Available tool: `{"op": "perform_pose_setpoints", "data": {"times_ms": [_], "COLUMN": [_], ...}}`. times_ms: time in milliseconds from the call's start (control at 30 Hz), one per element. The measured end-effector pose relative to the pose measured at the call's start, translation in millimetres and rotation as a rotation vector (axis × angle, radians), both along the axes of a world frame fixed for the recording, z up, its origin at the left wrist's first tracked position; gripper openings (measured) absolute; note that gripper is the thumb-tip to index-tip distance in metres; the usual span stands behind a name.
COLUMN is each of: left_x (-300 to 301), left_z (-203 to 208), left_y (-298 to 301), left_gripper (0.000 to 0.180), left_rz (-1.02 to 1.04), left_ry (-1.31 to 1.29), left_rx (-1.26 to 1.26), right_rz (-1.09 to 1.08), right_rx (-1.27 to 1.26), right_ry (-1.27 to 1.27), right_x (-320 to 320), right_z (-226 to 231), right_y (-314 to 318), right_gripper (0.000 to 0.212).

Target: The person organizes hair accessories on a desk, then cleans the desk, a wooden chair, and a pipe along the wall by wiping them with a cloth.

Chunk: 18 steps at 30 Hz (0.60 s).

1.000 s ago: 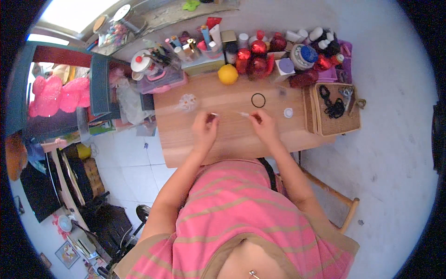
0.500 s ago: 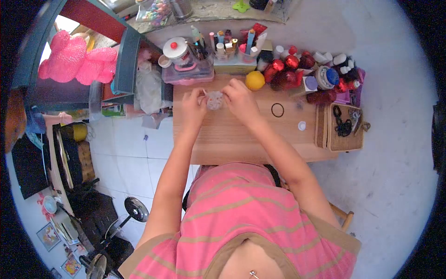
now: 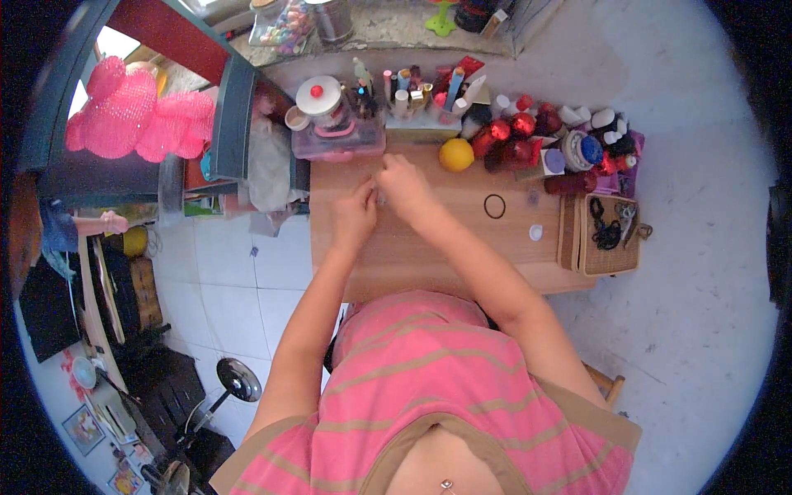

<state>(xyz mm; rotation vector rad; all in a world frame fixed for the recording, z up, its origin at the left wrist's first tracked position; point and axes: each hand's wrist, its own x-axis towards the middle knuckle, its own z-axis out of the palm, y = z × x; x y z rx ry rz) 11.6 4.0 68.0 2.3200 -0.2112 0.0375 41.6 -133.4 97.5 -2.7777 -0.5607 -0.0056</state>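
My hands are close together over the far left part of the wooden table (image 3: pixel 462 247). My left hand (image 3: pixel 357 216) is closed, its fingertips pinched at a small whitish see-through thing (image 3: pixel 380 197). My right hand (image 3: pixel 404 186) is closed as well, fingers bent down just above the left fingertips at the same thing. Most of that thing is hidden by the hands, and its kind cannot be made out. Right of the right hand lie a black ring-shaped band (image 3: pixel 494 206) and a small white round piece (image 3: pixel 535 233).
Behind the hands stand a pink-handled clear box (image 3: pixel 338 147) with a white-lidded jar (image 3: pixel 320 97), and holders of pens and tubes (image 3: pixel 421 103). A yellow ball (image 3: pixel 456 154) lies near red ornaments (image 3: pixel 520 148). A wicker basket (image 3: pixel 610 235) sits at the table's right end.
My right hand has moved left and turned over, now close to the left hand. The left hand has come slightly right and lower. The whitish thing, plainly visible between them before, is mostly covered.
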Motion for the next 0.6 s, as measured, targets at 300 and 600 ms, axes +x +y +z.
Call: {"op": "perform_pose_setpoints", "data": {"times_ms": [300,600], "left_x": [5.6,-4.2], "left_z": [18.9,26.5], "left_y": [-5.6,-18.4], "left_gripper": [0.033,0.059], "left_rz": [-0.008,-0.150], "left_ry": [0.132,-0.243], "left_rx": [0.092,0.099], "right_rz": [-0.118,-0.691], "right_rx": [0.254,0.270], "right_ry": [0.216,-0.121], "right_x": [10.3,-86.1], "right_z": [-46.7,-54.9], "right_y": [-7.4,-124.5], "right_gripper": [0.016,0.019]}}
